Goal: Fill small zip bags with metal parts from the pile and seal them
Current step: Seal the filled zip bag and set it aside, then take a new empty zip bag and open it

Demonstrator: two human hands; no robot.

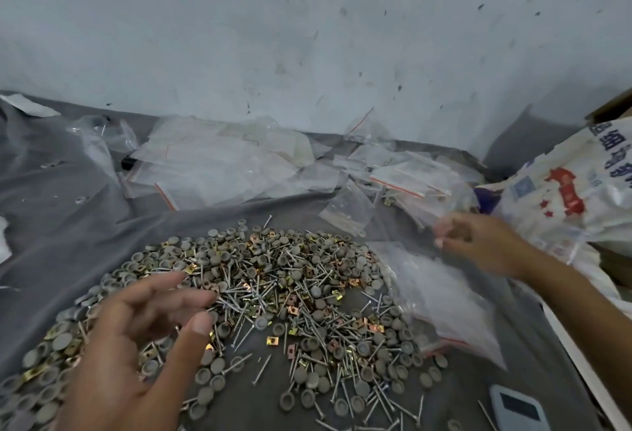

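Two hands are in view. The left hand hovers just above the near-left part of the pile, fingers spread and loosely bent, thumb apart from them, gripping nothing that shows. The right hand reaches out at the far right of the pile, near the bags; it is blurred, its fingers look curled, and whether it pinches the thin plastic there cannot be told.

The pile spreads across a grey cloth covering the worktop. It holds three kinds of parts, each too many to count: round grey caps, thin silver nails, and small square brass-coloured clips with a hole in the middle. Stray nails and caps lie scattered toward the near edge.

One stack of small zip bags lies at the right edge of the pile, overlapping it, a red seal line visible at its near end. A second, looser heap of clear bags lies beyond the pile along the wall, several with red seal strips; their number cannot be counted.

At far right sits one white woven sack printed with a red figure, red stars and blue characters too blurred to read. One small grey device with a dark screen rests at the near right.
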